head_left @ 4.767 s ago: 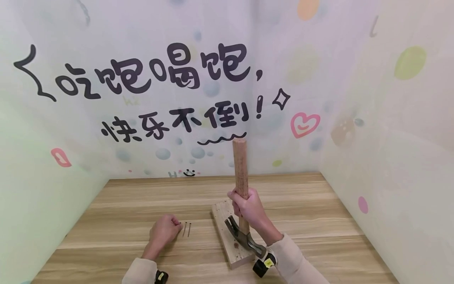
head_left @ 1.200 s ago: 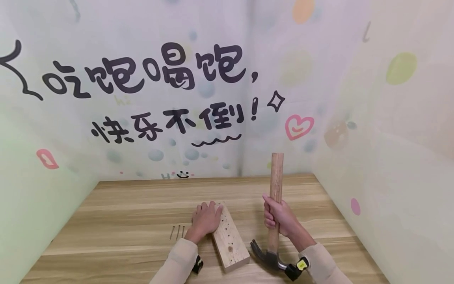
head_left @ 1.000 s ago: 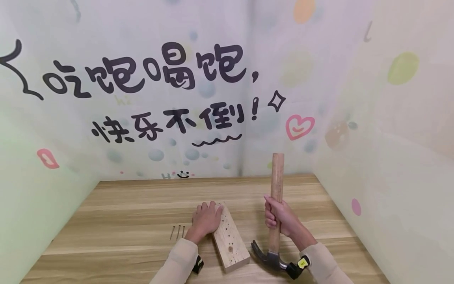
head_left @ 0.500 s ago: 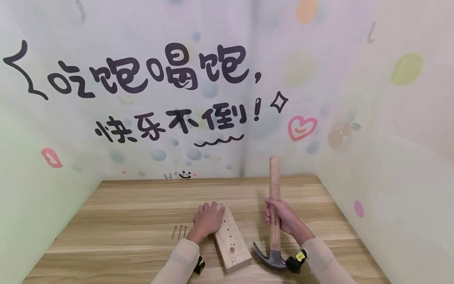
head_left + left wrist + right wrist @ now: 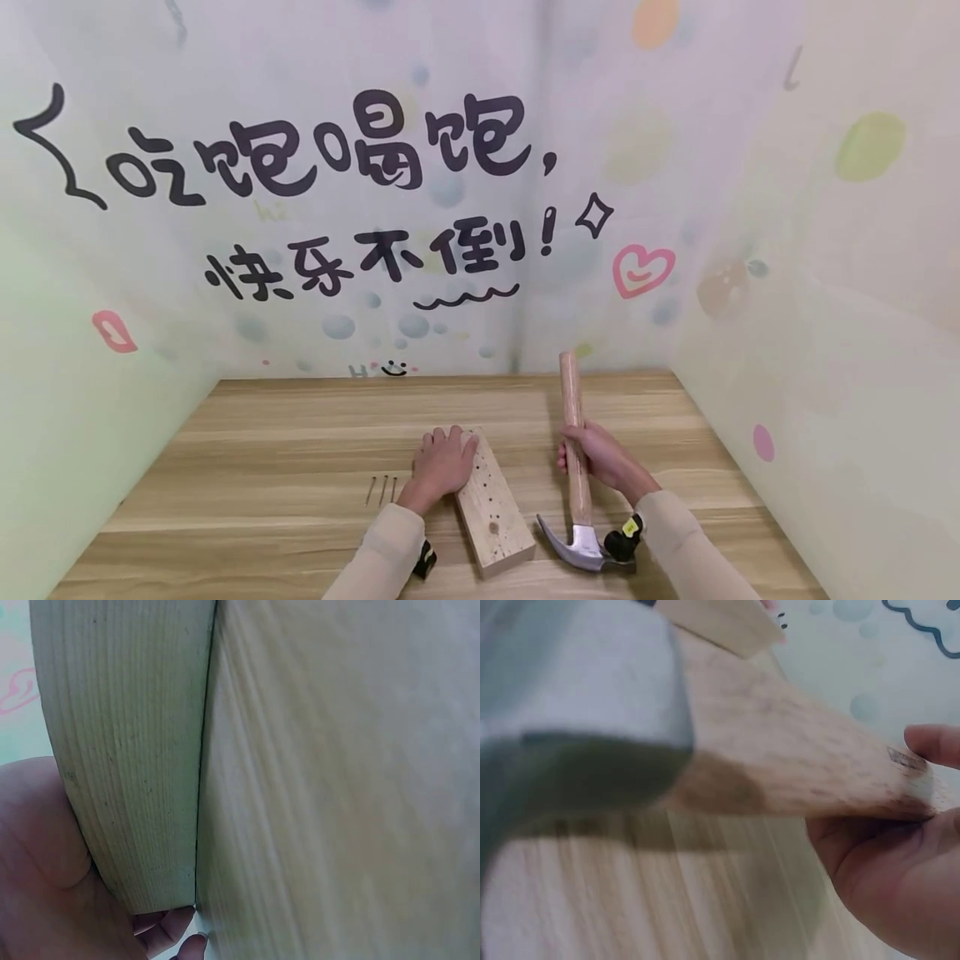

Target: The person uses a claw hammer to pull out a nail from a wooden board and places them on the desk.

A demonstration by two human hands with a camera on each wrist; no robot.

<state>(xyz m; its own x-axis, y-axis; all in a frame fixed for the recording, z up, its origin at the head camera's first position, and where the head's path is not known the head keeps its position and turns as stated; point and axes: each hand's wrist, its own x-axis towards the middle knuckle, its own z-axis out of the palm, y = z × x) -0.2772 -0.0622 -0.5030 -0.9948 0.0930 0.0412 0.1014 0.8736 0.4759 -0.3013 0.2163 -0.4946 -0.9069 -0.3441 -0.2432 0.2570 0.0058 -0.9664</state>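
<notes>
In the head view, my left hand (image 5: 444, 465) lies over the far left part of a pale wooden block (image 5: 495, 517) pocked with small dark holes. The left wrist view shows the palm along the block's side (image 5: 135, 765) and fingertips curled round its far end. Right of the block, my right hand (image 5: 603, 454) grips the wooden handle of a claw hammer (image 5: 572, 392), its steel head down near the table. Up close in the right wrist view, the hammer's handle (image 5: 780, 750) lies across the palm. Three nails (image 5: 385, 490) lie left of my left hand.
The wood-grain table (image 5: 262, 467) runs back to a white wall (image 5: 450, 333) printed with lettering. Side walls (image 5: 862, 375) rise at left and right. Black wrist cameras (image 5: 622, 537) sit at both sleeves.
Earlier my left hand was at the nails and the hammer over the block. My left hand then moved onto the block, and the hammer rightward. Lately the hammer's handle end has dropped slightly.
</notes>
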